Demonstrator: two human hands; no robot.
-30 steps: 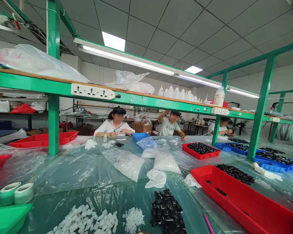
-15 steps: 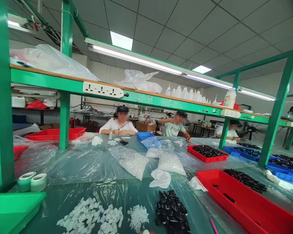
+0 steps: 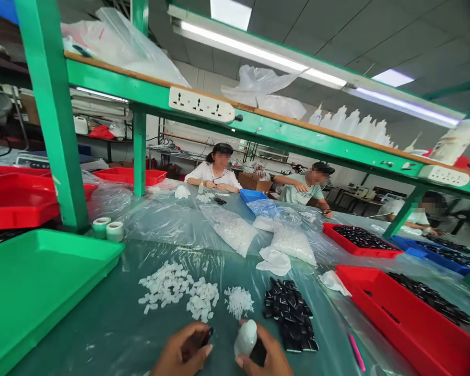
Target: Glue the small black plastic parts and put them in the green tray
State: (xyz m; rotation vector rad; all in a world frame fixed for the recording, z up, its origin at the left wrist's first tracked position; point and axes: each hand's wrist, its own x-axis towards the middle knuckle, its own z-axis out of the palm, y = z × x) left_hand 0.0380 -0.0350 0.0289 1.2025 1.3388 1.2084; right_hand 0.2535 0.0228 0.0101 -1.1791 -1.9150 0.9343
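At the bottom of the view, my left hand (image 3: pixel 182 352) is closed with a small black piece (image 3: pixel 208 337) pinched between thumb and fingers. My right hand (image 3: pixel 273 355) grips a small white squeeze bottle (image 3: pixel 246 337), which is tilted; something dark shows behind it by the palm. Just beyond my hands lie a heap of black plastic pieces (image 3: pixel 289 308), a pile of tiny white parts (image 3: pixel 238 301) and two piles of larger white pieces, one on the left (image 3: pixel 166 283) and one nearer the middle (image 3: pixel 203 296).
An empty green tray (image 3: pixel 43 282) stands left, by two tape rolls (image 3: pixel 115 231). On the right are a long red tray (image 3: pixel 407 318) and a pink pen (image 3: pixel 356 352). Bags of white parts (image 3: pixel 292 243) lie ahead, under a green shelf (image 3: pixel 290 143). Several people sit across the table.
The view has tipped downward and swung left, showing more of the table. Both my hands have come into sight, the left with a black piece and the right with the bottle.
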